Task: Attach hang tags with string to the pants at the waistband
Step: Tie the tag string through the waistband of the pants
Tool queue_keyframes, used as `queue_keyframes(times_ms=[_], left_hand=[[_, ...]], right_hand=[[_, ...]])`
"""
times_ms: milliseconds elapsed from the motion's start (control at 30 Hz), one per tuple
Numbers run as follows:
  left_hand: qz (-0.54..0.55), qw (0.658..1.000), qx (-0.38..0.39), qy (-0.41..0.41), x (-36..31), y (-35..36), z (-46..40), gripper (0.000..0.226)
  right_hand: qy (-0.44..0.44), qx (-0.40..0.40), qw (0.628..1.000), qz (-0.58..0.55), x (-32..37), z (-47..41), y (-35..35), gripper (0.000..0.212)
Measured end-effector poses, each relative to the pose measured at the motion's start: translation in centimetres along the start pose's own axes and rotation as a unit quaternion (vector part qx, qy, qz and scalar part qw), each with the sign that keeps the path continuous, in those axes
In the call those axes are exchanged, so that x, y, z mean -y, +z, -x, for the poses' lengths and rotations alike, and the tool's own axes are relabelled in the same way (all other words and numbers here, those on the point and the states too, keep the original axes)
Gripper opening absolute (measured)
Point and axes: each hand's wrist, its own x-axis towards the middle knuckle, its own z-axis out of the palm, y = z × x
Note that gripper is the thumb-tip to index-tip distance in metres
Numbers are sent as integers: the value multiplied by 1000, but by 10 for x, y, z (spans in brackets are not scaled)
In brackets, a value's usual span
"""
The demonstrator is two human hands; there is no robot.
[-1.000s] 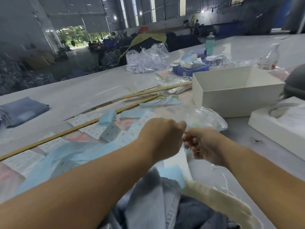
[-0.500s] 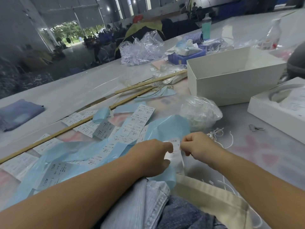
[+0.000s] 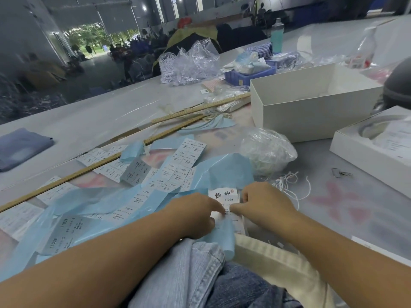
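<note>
A white hang tag (image 3: 224, 196) printed "1103#" lies on the table just beyond the denim pants (image 3: 191, 274), which are bunched at the near edge. My left hand (image 3: 195, 215) pinches the tag's lower left part with curled fingers. My right hand (image 3: 264, 206) pinches it from the right, and the fingertips of both hands almost meet over the tag. Loose white strings (image 3: 289, 183) lie just right of my right hand. A clear bag of strings (image 3: 266, 152) sits behind them. Sticker sheets (image 3: 175, 170) on light blue backing paper (image 3: 106, 205) spread to the left.
An open white box (image 3: 311, 107) and a second white box (image 3: 373, 150) stand to the right. Two wooden rulers (image 3: 106, 161) cross the table on the left. A cream cloth (image 3: 278, 261) lies beside the pants. Folded denim (image 3: 20, 147) lies far left. A metal clip (image 3: 340, 173) lies on the right.
My view has tilted down and both hands have dropped toward the table edge. The hang tag, hidden a second ago, now lies in sight between my fingertips.
</note>
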Motion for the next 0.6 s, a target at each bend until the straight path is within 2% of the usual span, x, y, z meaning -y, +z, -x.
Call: queue_keyframes(times_ms=[167, 233, 333, 467, 600], left_hand=[[1, 1000, -12, -8, 3, 2, -1, 32], [0, 999, -42, -28, 6, 4, -2, 22], [-2, 997, -49, -56, 6, 7, -2, 16], [-19, 997, -27, -68, 3, 5, -2, 21], [-95, 993, -8, -66, -1, -1, -5, 31]], right_hand=[[72, -62, 995, 33, -40, 0, -35, 15], [92, -25, 993, 67, -55, 4, -45, 10], [79, 64, 989, 111, -60, 12, -37, 14], [46, 28, 992, 115, -63, 15, -25, 21], [15, 39, 992, 119, -63, 14, -21, 18]])
